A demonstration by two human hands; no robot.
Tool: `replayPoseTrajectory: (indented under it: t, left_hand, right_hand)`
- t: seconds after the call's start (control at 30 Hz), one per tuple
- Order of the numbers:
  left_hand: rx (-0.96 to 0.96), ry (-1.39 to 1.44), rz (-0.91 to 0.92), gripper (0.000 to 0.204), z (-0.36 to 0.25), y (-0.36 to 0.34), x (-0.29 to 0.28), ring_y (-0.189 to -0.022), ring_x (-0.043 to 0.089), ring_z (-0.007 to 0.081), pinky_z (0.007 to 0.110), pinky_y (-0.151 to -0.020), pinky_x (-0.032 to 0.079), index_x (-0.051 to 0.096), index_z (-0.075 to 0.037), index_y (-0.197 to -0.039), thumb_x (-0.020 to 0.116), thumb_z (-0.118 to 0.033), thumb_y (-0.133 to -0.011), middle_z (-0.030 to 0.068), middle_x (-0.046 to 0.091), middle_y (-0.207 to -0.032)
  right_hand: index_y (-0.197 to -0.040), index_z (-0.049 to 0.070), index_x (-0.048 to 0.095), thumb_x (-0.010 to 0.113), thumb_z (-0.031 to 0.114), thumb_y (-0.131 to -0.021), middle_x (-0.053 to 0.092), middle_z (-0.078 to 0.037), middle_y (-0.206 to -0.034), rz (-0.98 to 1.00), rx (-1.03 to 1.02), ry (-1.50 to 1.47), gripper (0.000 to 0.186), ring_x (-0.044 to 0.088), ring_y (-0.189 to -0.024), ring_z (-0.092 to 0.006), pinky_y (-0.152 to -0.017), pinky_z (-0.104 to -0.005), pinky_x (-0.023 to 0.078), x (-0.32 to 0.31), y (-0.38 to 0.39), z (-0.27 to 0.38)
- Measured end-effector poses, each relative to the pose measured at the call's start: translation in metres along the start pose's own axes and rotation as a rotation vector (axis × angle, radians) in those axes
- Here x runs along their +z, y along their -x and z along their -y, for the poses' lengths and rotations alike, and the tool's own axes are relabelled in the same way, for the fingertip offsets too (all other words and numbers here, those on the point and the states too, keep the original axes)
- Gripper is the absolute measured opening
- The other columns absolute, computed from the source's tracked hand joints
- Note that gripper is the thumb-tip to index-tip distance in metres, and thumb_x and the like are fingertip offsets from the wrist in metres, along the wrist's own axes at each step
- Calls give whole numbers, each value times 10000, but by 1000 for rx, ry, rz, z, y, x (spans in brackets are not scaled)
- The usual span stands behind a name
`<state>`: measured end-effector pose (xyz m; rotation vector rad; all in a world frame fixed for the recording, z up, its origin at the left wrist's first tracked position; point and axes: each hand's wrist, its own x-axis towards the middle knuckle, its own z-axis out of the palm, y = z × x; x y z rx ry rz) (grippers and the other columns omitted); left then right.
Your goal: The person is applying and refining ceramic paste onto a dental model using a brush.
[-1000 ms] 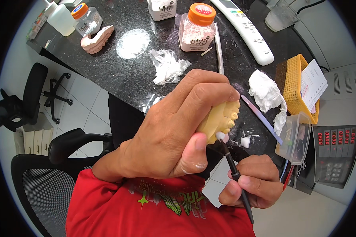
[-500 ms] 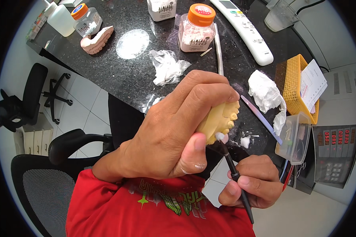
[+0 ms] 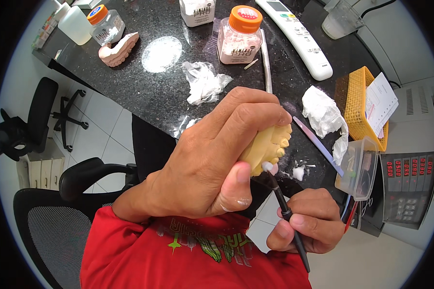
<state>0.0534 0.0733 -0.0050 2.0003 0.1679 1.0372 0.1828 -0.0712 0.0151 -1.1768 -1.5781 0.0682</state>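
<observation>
My left hand (image 3: 212, 154) is closed around a yellow dental cast (image 3: 263, 149), its row of teeth turned to the right. White and pinkish material (image 3: 269, 166) sits on a tooth at the cast's lower edge. In my right hand (image 3: 311, 222) is a thin black brush (image 3: 285, 210), pinched between thumb and fingers and slanting up to the left. Its tip touches or nearly touches that material; the bristles are too small to make out. Some white residue marks my left thumb.
On the dark speckled counter (image 3: 130, 86) lie crumpled tissues (image 3: 319, 113), a purple-white stick (image 3: 318, 144) and a white remote (image 3: 296, 38). Orange-lidded powder jars (image 3: 240, 41) and a pink cast (image 3: 118, 50) stand farther back. At right are a yellow basket (image 3: 354, 103), a clear container (image 3: 364, 168) and a device with red digits (image 3: 407, 188).
</observation>
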Motion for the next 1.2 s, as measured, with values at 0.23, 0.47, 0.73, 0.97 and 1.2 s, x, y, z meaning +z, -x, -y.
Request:
replayPoseTrajectory:
  t: [0.23, 0.47, 0.73, 0.97, 1.2]
  left_hand:
    - [-16, 24, -3, 584, -1, 1, 0, -949, 541, 225, 337, -829, 451, 469, 49, -1164, 306, -470, -952, 219, 496, -1111]
    - [10, 21, 3, 569, 1, 0, 0, -944, 543, 229, 340, -825, 453, 469, 55, -1161, 306, -448, -949, 223, 495, -1112]
    - [-13, 38, 6, 584, -1, 1, 0, -940, 546, 224, 336, -823, 454, 469, 56, -1161, 301, -463, -953, 222, 494, -1113]
    - [-2, 37, -4, 586, 0, 1, 1, -925, 551, 221, 334, -809, 459, 473, 56, -1158, 289, -465, -959, 220, 502, -1108]
    - [15, 23, 5, 588, 1, 1, 1, -921, 552, 222, 334, -789, 463, 483, 53, -1150, 288, -469, -962, 217, 514, -1093]
  right_hand:
    - [-934, 65, 557, 779, 32, -677, 598, -58, -738, -46, 0, 11, 342, 605, -529, -160, -439, -240, 506, 4, 2, 0]
    - [-915, 61, 562, 774, 44, -683, 593, -55, -706, -67, 6, 8, 315, 600, -517, -154, -425, -236, 496, 5, 1, 0]
    - [-905, 61, 568, 779, 44, -678, 597, -60, -702, -77, 6, 6, 311, 592, -498, -154, -416, -238, 493, 4, 0, 0]
    - [-896, 59, 569, 780, 40, -673, 598, -62, -704, -93, 18, 6, 308, 589, -498, -155, -416, -237, 493, 5, 1, 0]
    - [-908, 62, 570, 775, 47, -682, 600, -62, -708, -91, -4, 5, 305, 591, -504, -155, -415, -231, 491, 7, 1, -2]
